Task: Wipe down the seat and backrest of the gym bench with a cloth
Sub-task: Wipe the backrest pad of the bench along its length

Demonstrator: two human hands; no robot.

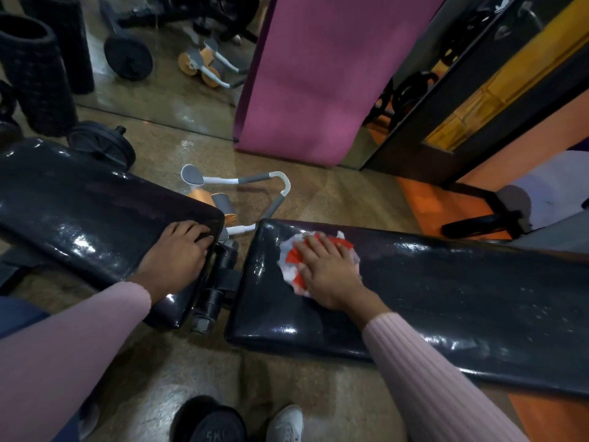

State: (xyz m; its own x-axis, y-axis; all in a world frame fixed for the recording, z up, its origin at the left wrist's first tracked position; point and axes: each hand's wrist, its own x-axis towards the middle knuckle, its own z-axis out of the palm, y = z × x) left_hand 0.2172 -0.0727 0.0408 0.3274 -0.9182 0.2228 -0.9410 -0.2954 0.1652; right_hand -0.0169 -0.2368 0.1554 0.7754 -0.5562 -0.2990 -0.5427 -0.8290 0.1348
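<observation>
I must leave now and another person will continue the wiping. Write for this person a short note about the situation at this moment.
Left hand: rests flat on the end of the shorter black pad, fingers over its edge, holding nothing.
Right hand: presses the red and white cloth flat on the longer black pad, near the end by the hinge.
Done: cannot tell for sure; both pads look glossy.
Left: white specks remain further right on the longer pad; wipe along it, then check the shorter pad.

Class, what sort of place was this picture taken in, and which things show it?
Most likely a gym: a black padded bench being wiped, a black weight plate on the floor and a white-and-orange ab roller beside a wall mirror.
</observation>
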